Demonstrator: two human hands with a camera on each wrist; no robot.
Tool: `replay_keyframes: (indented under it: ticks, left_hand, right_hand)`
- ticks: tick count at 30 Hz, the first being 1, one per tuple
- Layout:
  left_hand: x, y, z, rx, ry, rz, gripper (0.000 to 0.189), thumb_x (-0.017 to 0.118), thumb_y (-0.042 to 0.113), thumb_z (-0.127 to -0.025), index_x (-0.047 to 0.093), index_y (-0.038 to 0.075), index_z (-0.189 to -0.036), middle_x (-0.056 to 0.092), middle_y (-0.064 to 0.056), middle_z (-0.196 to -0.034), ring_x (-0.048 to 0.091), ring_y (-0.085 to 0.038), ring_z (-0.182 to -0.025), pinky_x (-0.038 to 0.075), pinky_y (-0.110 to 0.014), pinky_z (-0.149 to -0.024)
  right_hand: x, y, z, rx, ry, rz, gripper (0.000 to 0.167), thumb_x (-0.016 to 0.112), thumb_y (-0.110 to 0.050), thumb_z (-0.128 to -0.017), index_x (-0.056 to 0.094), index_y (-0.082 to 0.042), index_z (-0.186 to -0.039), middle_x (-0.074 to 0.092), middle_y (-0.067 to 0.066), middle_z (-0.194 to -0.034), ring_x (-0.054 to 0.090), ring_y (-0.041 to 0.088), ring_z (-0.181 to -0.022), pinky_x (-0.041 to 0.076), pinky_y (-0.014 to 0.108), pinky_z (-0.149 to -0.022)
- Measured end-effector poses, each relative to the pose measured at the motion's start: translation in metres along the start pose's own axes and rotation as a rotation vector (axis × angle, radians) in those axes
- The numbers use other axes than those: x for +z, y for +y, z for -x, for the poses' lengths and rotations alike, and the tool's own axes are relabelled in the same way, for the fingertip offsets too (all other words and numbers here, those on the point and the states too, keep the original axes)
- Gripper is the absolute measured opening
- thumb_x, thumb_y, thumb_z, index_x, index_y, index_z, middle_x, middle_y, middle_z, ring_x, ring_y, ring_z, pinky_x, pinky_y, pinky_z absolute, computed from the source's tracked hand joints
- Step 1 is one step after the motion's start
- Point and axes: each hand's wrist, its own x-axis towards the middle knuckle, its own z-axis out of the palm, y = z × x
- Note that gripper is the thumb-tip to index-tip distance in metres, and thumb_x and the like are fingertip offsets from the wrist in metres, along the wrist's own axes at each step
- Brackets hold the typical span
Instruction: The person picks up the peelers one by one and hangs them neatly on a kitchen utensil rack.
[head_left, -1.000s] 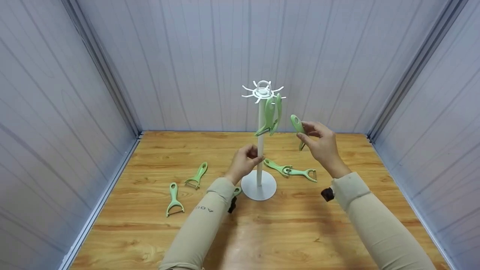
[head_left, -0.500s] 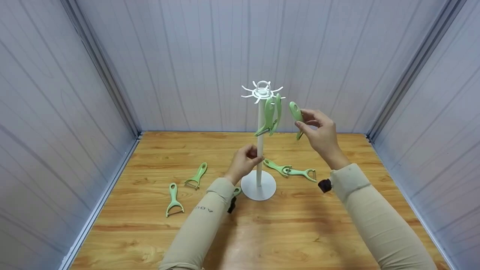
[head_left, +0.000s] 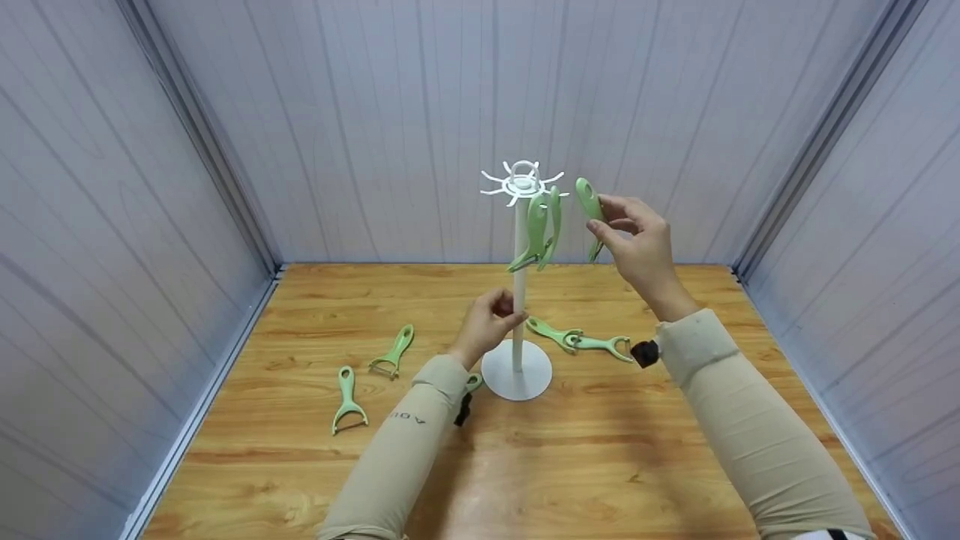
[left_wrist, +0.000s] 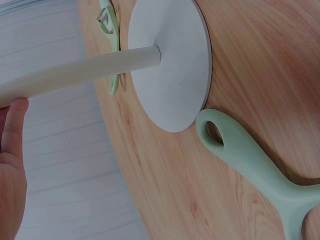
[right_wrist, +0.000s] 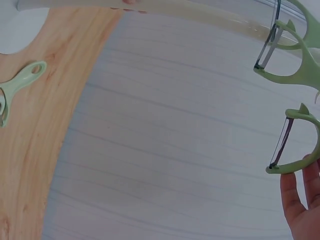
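A white stand (head_left: 519,285) with a ring of hooks (head_left: 523,184) on top rises from a round base (head_left: 517,386). My left hand (head_left: 486,324) grips its pole at about mid-height. Two green peelers (head_left: 537,229) hang from hooks on the stand's right side. Beside them, in the air, my right hand (head_left: 643,244) pinches another green peeler (head_left: 588,199), its holed handle end upward and near hook height, apart from the hooks. In the right wrist view the held peeler's blade end (right_wrist: 292,140) is below the hanging peelers (right_wrist: 295,65).
Two peelers lie on the wooden table to the left, one nearer (head_left: 347,397) and one farther (head_left: 394,351). Right of the base, two more peelers (head_left: 555,334) overlap. Another peeler (left_wrist: 250,150) lies against the base, partly hidden by the left sleeve in the head view. Pale walls enclose the table.
My right hand has risen with its peeler, shifting slightly left toward the hooks. The left hand stays on the pole, and the hanging peelers keep their places.
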Motion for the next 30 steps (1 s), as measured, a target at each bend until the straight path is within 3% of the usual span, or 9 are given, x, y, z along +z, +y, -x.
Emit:
replay_keyframes:
  ticks: [13, 30]
  left_hand:
    - [-0.001, 0.001, 0.0, 0.007, 0.003, -0.017, 0.011, 0.078, 0.003, -0.098, 0.07, -0.001, -0.103, 0.072, -0.012, -0.096, 0.064, -0.013, -0.086, 0.055, -0.026, -0.079]
    - [0.0, 0.001, -0.001, 0.008, 0.003, -0.022, 0.012, 0.079, 0.006, -0.098, 0.07, -0.001, -0.103, 0.072, -0.011, -0.094, 0.064, -0.012, -0.085, 0.056, -0.027, -0.079]
  right_hand:
    - [0.003, -0.002, -0.024, 0.005, -0.012, 0.002, 0.036, 0.079, 0.002, -0.097, 0.074, 0.003, -0.133, 0.074, 0.021, -0.115, 0.067, -0.001, -0.099, 0.057, 0.016, -0.092]
    - [0.017, -0.006, -0.033, 0.021, -0.078, -0.022, 0.035, 0.073, 0.0, -0.102, 0.071, 0.004, -0.136, 0.072, 0.022, -0.119, 0.066, -0.002, -0.1, 0.057, 0.015, -0.09]
